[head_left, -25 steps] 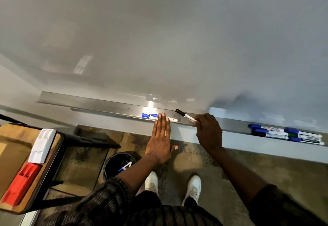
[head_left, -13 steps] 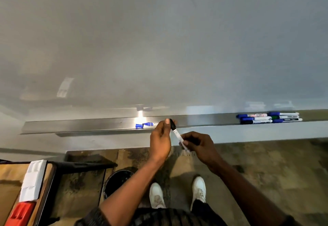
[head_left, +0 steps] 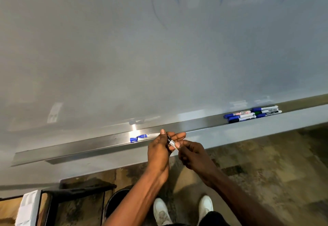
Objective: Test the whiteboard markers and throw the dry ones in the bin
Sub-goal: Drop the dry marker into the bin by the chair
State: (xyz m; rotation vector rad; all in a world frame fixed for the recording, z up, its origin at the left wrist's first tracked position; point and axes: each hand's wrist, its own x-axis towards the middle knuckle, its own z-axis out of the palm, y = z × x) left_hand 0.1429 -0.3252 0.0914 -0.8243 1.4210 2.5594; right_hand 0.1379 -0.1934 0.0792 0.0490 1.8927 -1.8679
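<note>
A mottled brown-and-dark floor (head_left: 266, 163) fills the lower right of the frame. At bottom centre stands a pair of white shoes (head_left: 160, 211), toes pointing up the frame. In the lower left corner is a wooden-topped table (head_left: 7, 213) on a dark metal frame (head_left: 79, 193). A white ridged item (head_left: 29, 208) lies on its edge, too blurred to name. Across the middle runs a brushed metal ledge (head_left: 71, 147), rising rightward.

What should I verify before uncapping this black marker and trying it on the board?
1. Grip: ok; left hand pinches the black marker at its cap, right hand holds the barrel.
2. Cap off: not ok; it looks still on.
3. Bare writing space on the whiteboard: ok.
4. Sight of the bin: ok, on the floor under the left forearm, partly hidden.
5. Ink condition: cannot tell.
</note>
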